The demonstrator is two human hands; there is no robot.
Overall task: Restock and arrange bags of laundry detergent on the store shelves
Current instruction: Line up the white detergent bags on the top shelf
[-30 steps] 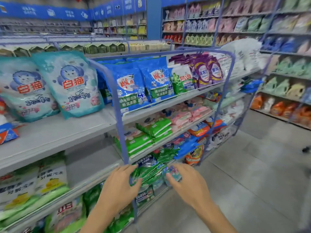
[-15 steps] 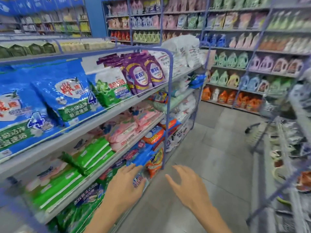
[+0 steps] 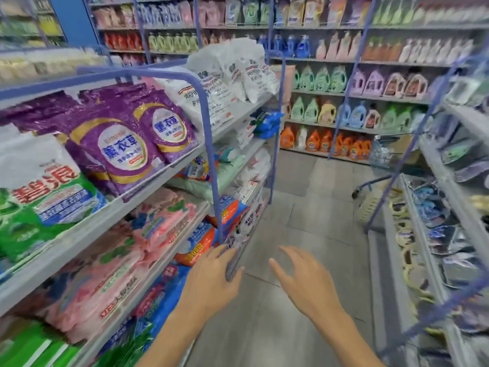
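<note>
Left hand [image 3: 211, 282] near foot of blue post [image 3: 209, 154], fingers [image 3: 221, 254] loose; right hand [image 3: 307, 284] spread above floor [image 3: 304, 207]; purple bags [image 3: 124, 144] on shelf [image 3: 164, 176].

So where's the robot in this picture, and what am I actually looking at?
There is no robot here. A person wears a camera on the head, looking forward and down, so you see their own two hands. The left hand reaches toward the low end of the shelves. The right hand hangs over the aisle floor. Both have spread fingers and seem to hold nothing. On the left lie detergent bags: purple bags, white bags further along and pink bags below. The far wall holds bottles.
</note>
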